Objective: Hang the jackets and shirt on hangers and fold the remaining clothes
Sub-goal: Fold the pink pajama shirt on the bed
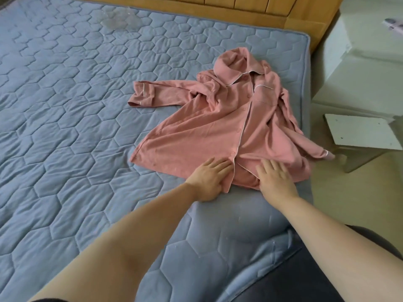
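Both hands, left hand [208, 179] and right hand [275, 179], press flat-fingered on the pink shirt [207, 136]'s hem; smoothing outward from the placket should remove wrinkles.

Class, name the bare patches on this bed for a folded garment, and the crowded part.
The bed lies bare left of the pink shirt and its sleeve, plus a strip between collar and headboard. Crowded: the right edge, where left hand and right hand press the hem.
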Available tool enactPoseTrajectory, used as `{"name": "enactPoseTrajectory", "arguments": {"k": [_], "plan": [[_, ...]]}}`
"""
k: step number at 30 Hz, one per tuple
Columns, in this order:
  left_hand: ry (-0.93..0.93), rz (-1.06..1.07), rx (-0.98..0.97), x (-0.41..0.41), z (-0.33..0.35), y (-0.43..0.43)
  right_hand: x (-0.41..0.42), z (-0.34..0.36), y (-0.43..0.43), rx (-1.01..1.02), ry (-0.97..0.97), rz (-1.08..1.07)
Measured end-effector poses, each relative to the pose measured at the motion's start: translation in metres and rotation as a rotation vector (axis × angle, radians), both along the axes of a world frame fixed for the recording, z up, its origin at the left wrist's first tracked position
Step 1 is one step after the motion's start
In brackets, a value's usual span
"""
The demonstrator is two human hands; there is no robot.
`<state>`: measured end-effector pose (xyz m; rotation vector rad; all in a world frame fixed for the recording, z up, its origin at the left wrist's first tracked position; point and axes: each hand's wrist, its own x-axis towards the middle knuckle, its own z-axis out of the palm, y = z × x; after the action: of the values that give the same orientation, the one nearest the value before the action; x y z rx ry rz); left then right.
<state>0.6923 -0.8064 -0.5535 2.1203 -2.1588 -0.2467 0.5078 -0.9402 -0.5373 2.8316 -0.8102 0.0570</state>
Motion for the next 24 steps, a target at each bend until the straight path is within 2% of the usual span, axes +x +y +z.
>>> {"name": "enactPoseTrajectory", "arguments": {"k": [3, 6, 11, 13, 15, 18, 21, 22, 23, 24], "plan": [[0.111, 0.141, -0.086, -0.045, -0.003, -0.033, -0.029, 0.002, -0.018, -0.068, -0.018, -0.188], [0.023, 0.079, -0.136, -0.075, -0.006, -0.051, -0.049, -0.001, -0.036, -0.051, -0.051, -0.350], [-0.043, 0.040, -0.145, -0.088, -0.004, -0.073, -0.066, -0.003, -0.070, 0.129, -0.058, -0.430], [0.003, 0.038, -0.154, -0.089, -0.002, -0.077, -0.068, -0.006, -0.080, 0.238, -0.065, -0.413], [0.080, 0.061, -0.184, -0.088, 0.000, -0.077, -0.065, -0.003, -0.085, 0.403, -0.195, -0.409], [0.197, 0.000, -0.343, -0.083, -0.001, -0.076, -0.057, 0.017, -0.090, 0.640, -0.424, -0.609], [0.201, -0.203, -0.433, -0.073, 0.000, -0.075, -0.057, 0.043, -0.094, 0.594, -0.643, -0.702], [0.191, -0.276, -0.411, -0.070, 0.001, -0.075, -0.058, 0.053, -0.095, 0.661, -0.690, -0.715], [0.180, -0.328, -0.341, -0.068, 0.004, -0.075, -0.059, 0.062, -0.097, 0.836, -0.738, -0.733], [0.163, -0.348, -0.221, -0.067, 0.008, -0.076, -0.061, 0.070, -0.096, 1.092, -0.755, -0.741]]}}
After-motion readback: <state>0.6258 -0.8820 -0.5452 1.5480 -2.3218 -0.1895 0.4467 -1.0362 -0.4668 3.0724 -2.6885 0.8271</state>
